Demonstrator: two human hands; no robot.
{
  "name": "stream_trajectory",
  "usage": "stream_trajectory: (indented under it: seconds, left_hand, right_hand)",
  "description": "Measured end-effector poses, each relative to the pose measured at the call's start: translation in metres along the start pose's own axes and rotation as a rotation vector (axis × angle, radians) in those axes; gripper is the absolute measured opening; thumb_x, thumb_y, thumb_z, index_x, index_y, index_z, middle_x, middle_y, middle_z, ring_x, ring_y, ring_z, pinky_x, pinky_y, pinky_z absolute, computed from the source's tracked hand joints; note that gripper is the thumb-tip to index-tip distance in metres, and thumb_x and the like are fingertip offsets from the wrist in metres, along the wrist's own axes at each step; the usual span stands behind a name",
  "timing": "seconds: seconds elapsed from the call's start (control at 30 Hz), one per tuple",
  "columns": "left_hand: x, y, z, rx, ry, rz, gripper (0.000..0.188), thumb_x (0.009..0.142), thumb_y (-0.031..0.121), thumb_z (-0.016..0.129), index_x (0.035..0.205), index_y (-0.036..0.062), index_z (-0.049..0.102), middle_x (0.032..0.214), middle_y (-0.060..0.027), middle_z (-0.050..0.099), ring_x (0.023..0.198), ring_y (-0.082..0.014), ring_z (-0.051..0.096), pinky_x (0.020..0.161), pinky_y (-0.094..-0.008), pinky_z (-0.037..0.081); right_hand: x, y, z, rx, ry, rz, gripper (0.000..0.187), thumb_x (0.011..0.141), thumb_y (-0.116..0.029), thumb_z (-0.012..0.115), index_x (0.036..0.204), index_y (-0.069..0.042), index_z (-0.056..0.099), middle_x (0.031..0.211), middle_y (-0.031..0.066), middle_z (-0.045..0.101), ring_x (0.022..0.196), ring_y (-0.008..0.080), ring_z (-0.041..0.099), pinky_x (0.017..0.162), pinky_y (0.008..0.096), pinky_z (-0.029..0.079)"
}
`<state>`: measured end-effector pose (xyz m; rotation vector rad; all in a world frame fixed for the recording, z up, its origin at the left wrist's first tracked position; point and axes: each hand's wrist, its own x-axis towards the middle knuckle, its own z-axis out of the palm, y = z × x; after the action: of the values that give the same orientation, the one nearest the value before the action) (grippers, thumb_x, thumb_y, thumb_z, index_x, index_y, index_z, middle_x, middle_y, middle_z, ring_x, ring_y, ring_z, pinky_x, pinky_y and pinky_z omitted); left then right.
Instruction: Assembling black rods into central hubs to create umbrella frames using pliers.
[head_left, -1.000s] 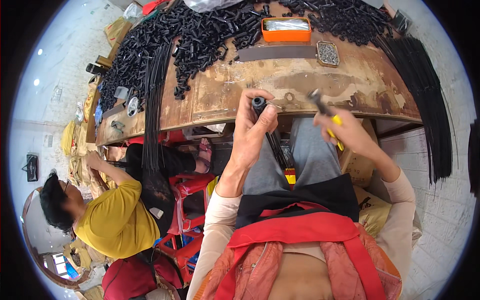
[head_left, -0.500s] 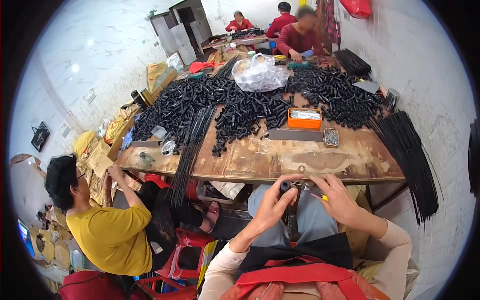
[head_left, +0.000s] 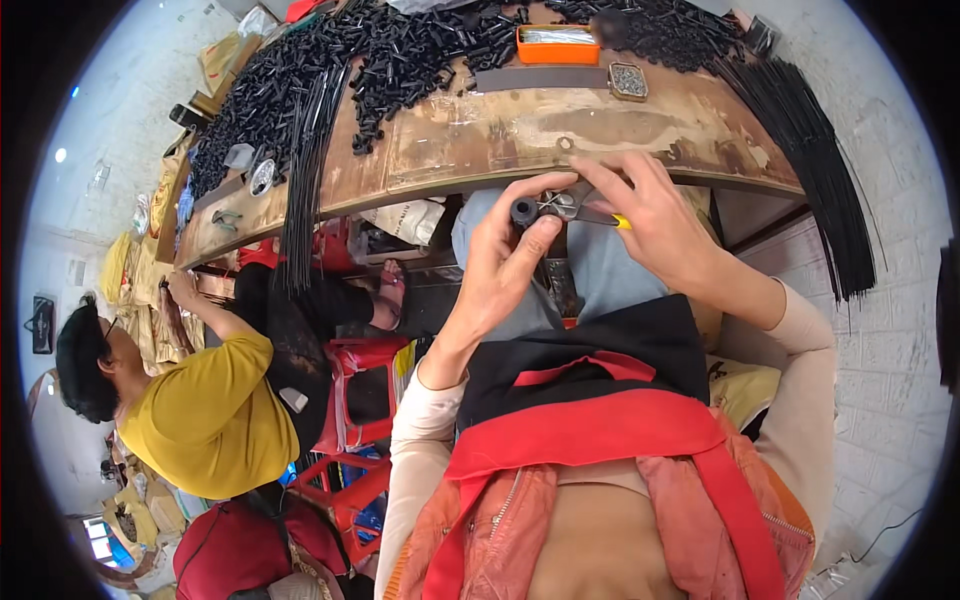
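Over my lap, just short of the table edge, my left hand (head_left: 497,250) closes round a small black tubular piece (head_left: 523,211), its round hollow end turned up. My right hand (head_left: 655,220) grips a hand tool with a yellow-tipped handle (head_left: 622,221); the fingers hide much of it, so its kind is unclear. Between both hands is a shiny metal part (head_left: 560,206) with thin wire-like bits beside the black piece. I cannot tell whether it belongs to the tool. My right index finger stretches toward the left fingertips.
The worn wooden table (head_left: 480,140) carries heaped black tubular pieces (head_left: 290,90), an orange box of thin metal rods (head_left: 558,45) and a dish of small metal parts (head_left: 628,82). Bundled black rods (head_left: 315,170) overhang its edge. At left sits a person in yellow (head_left: 205,410).
The view has tilted downward, so the far workers are out of sight. Both hands stay together with the black piece and tool. The shiny metal part between them shows more clearly.
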<state>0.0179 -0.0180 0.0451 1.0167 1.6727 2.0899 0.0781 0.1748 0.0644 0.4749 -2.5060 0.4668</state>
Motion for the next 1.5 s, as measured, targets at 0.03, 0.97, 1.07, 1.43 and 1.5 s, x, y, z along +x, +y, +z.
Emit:
stream_trajectory:
  seconds: [0.03,0.97,1.07,1.43,1.5]
  left_hand:
    - [-0.005,-0.001,0.001,-0.002,-0.008,-0.006,0.045,0.095,0.030,0.057,0.126,-0.0027,0.052,0.073,0.0045,0.045,0.065,-0.0046,0.038,0.058,-0.0199,0.032]
    - [0.009,0.003,0.018,0.186,-0.470,-0.202,0.045,0.085,0.009,0.065,0.129,0.0063,0.054,0.113,-0.0055,0.062,0.098,-0.0117,0.055,0.089,-0.0285,0.044]
    - [0.018,0.004,0.019,0.209,-0.441,-0.191,0.042,0.090,0.009,0.061,0.131,0.0080,0.052,0.103,-0.0051,0.063,0.091,-0.0104,0.055,0.083,-0.0272,0.046]
    - [0.031,0.007,0.011,0.207,-0.481,-0.062,0.038,0.094,0.012,0.055,0.131,0.0068,0.049,0.109,-0.0063,0.060,0.097,-0.0116,0.053,0.086,-0.0267,0.041]
    - [0.031,0.006,0.004,0.245,-0.443,-0.182,0.035,0.094,0.012,0.054,0.129,0.0061,0.050,0.108,-0.0049,0.061,0.098,-0.0113,0.053,0.087,-0.0275,0.042]
  right_hand:
    - [-0.004,-0.004,-0.001,0.003,-0.005,0.001,0.048,0.079,-0.006,0.066,0.125,-0.006,0.053,0.107,0.0162,0.051,0.099,0.0351,0.053,0.087,0.0419,0.043]
    - [-0.042,0.022,-0.071,1.332,-1.172,0.775,0.040,0.086,-0.023,0.068,0.110,0.002,0.049,0.068,0.0054,0.059,0.055,0.0136,0.059,0.050,0.0284,0.047]
    - [-0.035,0.009,-0.081,0.752,-0.808,0.607,0.040,0.087,-0.020,0.066,0.114,0.003,0.048,0.072,0.0098,0.058,0.058,0.0212,0.061,0.054,0.0330,0.049]
    - [-0.027,0.026,-0.076,1.288,-1.130,0.771,0.041,0.089,-0.019,0.063,0.118,0.003,0.044,0.063,0.0072,0.055,0.054,0.0171,0.058,0.051,0.0305,0.048]
    - [-0.027,0.023,-0.074,0.900,-0.785,0.547,0.043,0.087,-0.019,0.065,0.118,0.003,0.044,0.067,0.0091,0.056,0.054,0.0218,0.058,0.052,0.0337,0.048]
